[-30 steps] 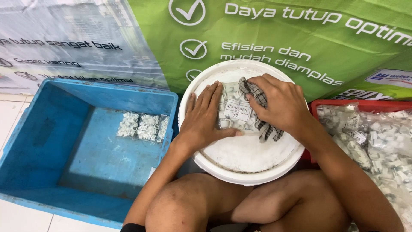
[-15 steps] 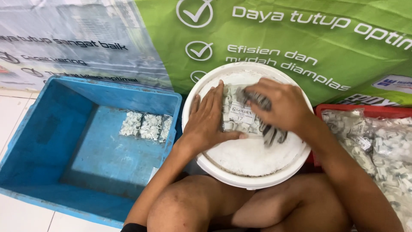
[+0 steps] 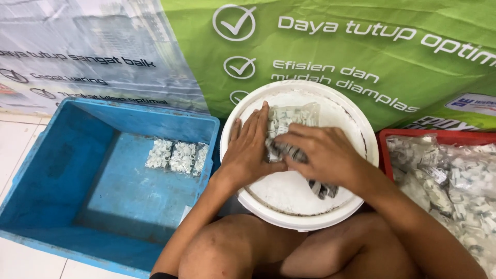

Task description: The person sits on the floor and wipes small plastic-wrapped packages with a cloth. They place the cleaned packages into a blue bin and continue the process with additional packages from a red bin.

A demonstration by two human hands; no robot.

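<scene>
Checked cloth (image 3: 324, 189) — mostly under right hand (image 3: 320, 155)

The right hand (image 3: 323, 155) and checked cloth (image 3: 323, 188) have been dragged down over the clear packet (image 3: 289, 116), so its paper label's now covered and the top end's been left showing.

Soft even daylight, perhaps slight motion blur.

open room above the blue bin (image 3: 62, 170), red tray (image 3: 385, 155) heaped with packets (image 3: 454, 175)
</scene>
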